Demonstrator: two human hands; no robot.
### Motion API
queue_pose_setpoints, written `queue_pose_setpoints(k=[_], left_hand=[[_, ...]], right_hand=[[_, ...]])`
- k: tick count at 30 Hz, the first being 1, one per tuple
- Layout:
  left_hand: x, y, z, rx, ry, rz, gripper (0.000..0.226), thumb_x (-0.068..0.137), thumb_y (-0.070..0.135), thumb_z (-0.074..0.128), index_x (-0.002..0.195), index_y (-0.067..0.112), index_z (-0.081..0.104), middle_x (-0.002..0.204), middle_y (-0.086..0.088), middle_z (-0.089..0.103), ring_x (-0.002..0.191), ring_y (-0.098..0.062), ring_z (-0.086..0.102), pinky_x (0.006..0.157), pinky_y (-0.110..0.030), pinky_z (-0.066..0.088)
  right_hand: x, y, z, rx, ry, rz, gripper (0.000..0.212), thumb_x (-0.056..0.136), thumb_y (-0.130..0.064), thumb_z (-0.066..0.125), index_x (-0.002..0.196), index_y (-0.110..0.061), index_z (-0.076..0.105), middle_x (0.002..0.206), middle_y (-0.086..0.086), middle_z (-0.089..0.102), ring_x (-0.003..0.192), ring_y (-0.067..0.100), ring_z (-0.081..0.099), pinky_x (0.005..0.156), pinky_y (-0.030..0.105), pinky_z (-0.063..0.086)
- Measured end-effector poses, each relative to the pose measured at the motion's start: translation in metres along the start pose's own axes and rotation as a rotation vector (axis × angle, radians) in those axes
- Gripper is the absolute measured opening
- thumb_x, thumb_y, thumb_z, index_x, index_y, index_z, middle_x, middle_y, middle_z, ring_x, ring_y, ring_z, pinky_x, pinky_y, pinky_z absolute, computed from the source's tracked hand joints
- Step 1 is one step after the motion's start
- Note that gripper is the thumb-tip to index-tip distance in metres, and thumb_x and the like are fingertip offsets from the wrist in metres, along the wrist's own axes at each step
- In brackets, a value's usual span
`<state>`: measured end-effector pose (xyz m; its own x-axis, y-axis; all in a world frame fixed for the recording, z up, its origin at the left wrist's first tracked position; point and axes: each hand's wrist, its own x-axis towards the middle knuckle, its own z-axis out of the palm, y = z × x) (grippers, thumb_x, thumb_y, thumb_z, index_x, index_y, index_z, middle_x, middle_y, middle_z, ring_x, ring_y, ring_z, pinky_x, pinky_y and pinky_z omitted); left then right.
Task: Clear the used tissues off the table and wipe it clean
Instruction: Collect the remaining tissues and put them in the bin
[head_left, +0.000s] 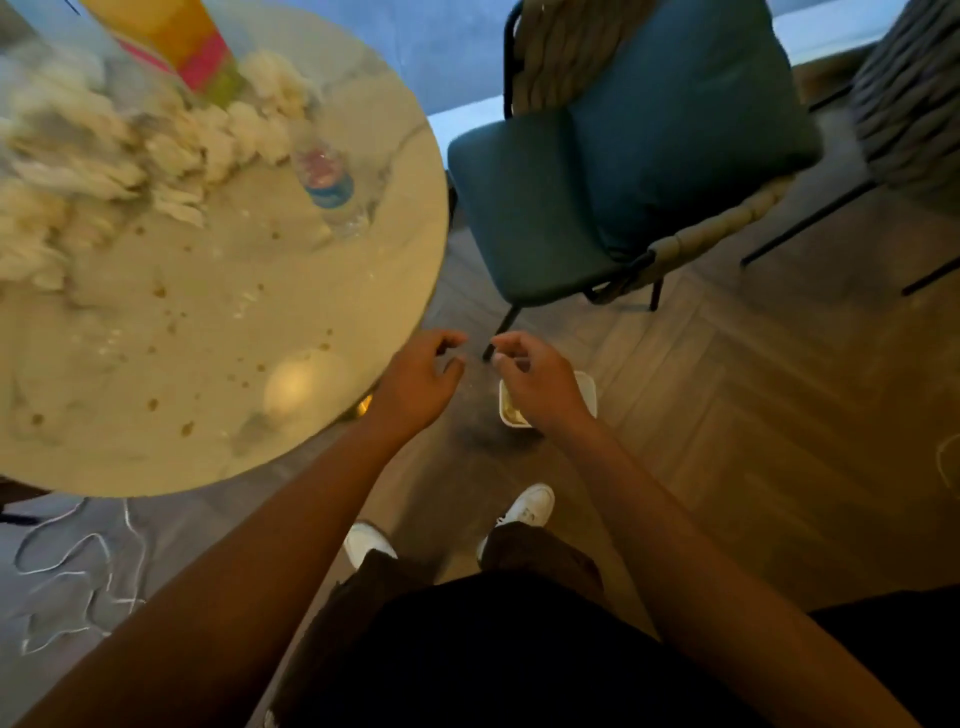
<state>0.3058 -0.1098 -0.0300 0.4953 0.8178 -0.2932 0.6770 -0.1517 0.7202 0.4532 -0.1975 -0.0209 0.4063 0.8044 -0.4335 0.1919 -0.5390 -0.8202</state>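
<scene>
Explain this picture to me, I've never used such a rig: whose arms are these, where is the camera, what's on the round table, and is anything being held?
There is no machine here. One wide-angle camera sits on a person's head and looks down, so the two bare arms are that person's own, with their white shoes below. The left hand and the right hand hang over the floor just past the table edge, fingers loosely curled; neither holds anything. On the table lies a heap of crumpled used tissues, beside them a colourful box and a plastic bottle, all blurred. Brown specks dot the tabletop, so it is not wiped yet. A small white container stands on the floor under the right hand, and a teal chair stands beyond.
</scene>
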Motion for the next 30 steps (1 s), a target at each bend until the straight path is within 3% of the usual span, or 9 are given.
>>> queue_pose_setpoints(k=[6, 9, 13, 17, 21, 26, 30], left_hand=[[-0.029, -0.056, -0.094, -0.071, 0.094, 0.000, 0.027, 0.098, 0.022, 0.062, 0.125, 0.022, 0.063, 0.127, 0.006, 0.063, 0.115, -0.010, 0.057, 0.097, -0.025, 0.044], [-0.045, -0.090, -0.141, -0.107, 0.129, -0.022, 0.026, 0.099, 0.026, 0.062, 0.125, 0.024, 0.063, 0.127, 0.007, 0.064, 0.112, -0.009, 0.059, 0.097, -0.025, 0.046], [-0.062, -0.130, -0.194, -0.128, 0.173, -0.001, 0.023, 0.099, 0.026, 0.062, 0.122, 0.024, 0.063, 0.125, 0.006, 0.065, 0.110, -0.010, 0.060, 0.091, -0.021, 0.044], [-0.070, -0.158, -0.232, -0.123, 0.231, -0.005, 0.024, 0.098, 0.026, 0.062, 0.122, 0.021, 0.064, 0.124, 0.005, 0.066, 0.109, -0.012, 0.061, 0.087, -0.020, 0.045], [-0.065, -0.174, -0.253, -0.124, 0.252, -0.019, 0.026, 0.098, 0.027, 0.062, 0.123, 0.019, 0.064, 0.125, 0.003, 0.065, 0.109, -0.013, 0.062, 0.087, -0.022, 0.046], [-0.033, -0.179, -0.270, -0.126, 0.267, -0.041, 0.025, 0.099, 0.024, 0.061, 0.123, 0.018, 0.064, 0.122, 0.003, 0.064, 0.105, -0.013, 0.063, 0.074, -0.020, 0.046], [0.016, -0.185, -0.280, -0.053, 0.246, -0.069, 0.029, 0.098, 0.023, 0.062, 0.126, 0.018, 0.062, 0.124, 0.001, 0.061, 0.105, -0.014, 0.061, 0.086, -0.025, 0.046]], right_hand=[[-0.013, -0.064, 0.074, -0.024, 0.009, -0.083, 0.021, 0.102, -0.025, 0.057, 0.122, -0.028, 0.063, 0.111, -0.010, 0.064, 0.097, 0.001, 0.060, 0.072, 0.010, 0.043], [-0.017, -0.099, 0.116, -0.035, 0.023, -0.118, 0.021, 0.102, -0.023, 0.058, 0.121, -0.024, 0.065, 0.106, -0.011, 0.063, 0.087, -0.003, 0.059, 0.068, 0.007, 0.044], [-0.020, -0.136, 0.172, -0.035, 0.035, -0.175, 0.015, 0.100, -0.023, 0.061, 0.114, -0.027, 0.065, 0.095, -0.019, 0.063, 0.089, 0.002, 0.061, 0.073, 0.009, 0.045], [-0.020, -0.162, 0.215, -0.037, 0.028, -0.221, 0.015, 0.098, -0.021, 0.062, 0.111, -0.026, 0.068, 0.090, -0.024, 0.062, 0.078, -0.012, 0.059, 0.064, 0.001, 0.041], [-0.012, -0.177, 0.234, -0.026, -0.008, -0.221, 0.016, 0.098, -0.020, 0.063, 0.112, -0.026, 0.069, 0.093, -0.021, 0.064, 0.077, -0.013, 0.059, 0.061, 0.000, 0.041], [0.020, -0.189, 0.231, -0.025, -0.022, -0.209, 0.017, 0.098, -0.018, 0.062, 0.113, -0.024, 0.069, 0.095, -0.018, 0.064, 0.084, -0.005, 0.059, 0.062, 0.000, 0.042], [0.062, -0.193, 0.231, -0.005, -0.040, -0.192, 0.019, 0.098, -0.017, 0.061, 0.114, -0.022, 0.070, 0.102, -0.011, 0.067, 0.084, 0.000, 0.061, 0.064, 0.001, 0.042]])
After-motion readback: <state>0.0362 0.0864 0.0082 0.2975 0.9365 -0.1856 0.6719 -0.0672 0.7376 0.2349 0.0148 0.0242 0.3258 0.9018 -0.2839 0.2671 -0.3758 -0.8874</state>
